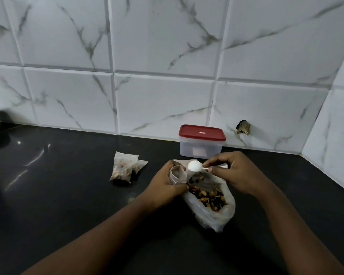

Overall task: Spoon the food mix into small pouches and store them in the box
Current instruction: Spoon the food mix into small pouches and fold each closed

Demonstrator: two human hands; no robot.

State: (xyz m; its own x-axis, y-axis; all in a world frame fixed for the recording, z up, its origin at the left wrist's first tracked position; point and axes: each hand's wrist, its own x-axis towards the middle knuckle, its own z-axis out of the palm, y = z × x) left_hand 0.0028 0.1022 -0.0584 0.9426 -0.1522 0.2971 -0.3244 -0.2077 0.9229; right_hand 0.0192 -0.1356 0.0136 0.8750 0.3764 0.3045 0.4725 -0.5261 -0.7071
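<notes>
On the dark, glossy stone counter [68,195], two small clear plastic pouches already filled with food mix [125,167] lie side by side at the left, well apart from the hands. Next comes the left hand [167,185], curled closed around a small clear pouch [178,173], keeping its mouth open and turned up. Just beside that mouth is the round bowl of a small white plastic spoon [195,166], whose thin handle is pinched between the thumb and fingers of the right hand [232,171]. Beneath both hands sits a large, crumpled translucent plastic bag [213,211], open, with a brown and dark nut-and-fruit mix [209,195] inside. Behind the hands, against the white marble-patterned tiled wall [167,46], stands a clear rectangular plastic box with a red lid [202,140], closed.
</notes>
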